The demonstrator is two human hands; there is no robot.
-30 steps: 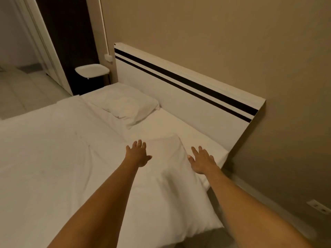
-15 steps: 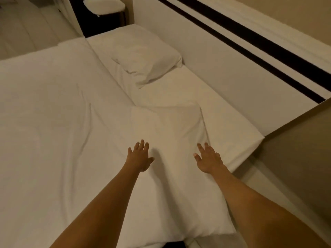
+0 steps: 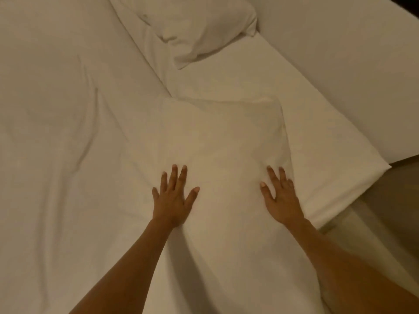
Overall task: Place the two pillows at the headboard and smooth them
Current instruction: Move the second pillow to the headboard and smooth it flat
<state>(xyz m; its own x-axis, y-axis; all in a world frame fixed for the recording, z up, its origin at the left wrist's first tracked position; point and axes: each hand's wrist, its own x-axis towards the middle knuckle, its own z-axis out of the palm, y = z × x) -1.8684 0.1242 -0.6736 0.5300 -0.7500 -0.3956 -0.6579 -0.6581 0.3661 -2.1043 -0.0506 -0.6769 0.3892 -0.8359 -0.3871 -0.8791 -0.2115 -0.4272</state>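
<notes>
Both palms flat, nothing gripped: left hand (image 3: 173, 200) and right hand (image 3: 280, 196) press the near pillow (image 3: 215, 141), short of the headboard (image 3: 340, 53). Looks soft, light; I'd grab its corners.

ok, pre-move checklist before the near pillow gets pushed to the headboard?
1. Left hand flat on the near white fabric pillow: ok.
2. Right hand flat on its right edge: ok.
3. Near pillow against the white headboard panel: not ok, bare white sheet between.
4. Far white pillow smoothed: not ok, creased.
5. Push path free of clutter: ok.
</notes>
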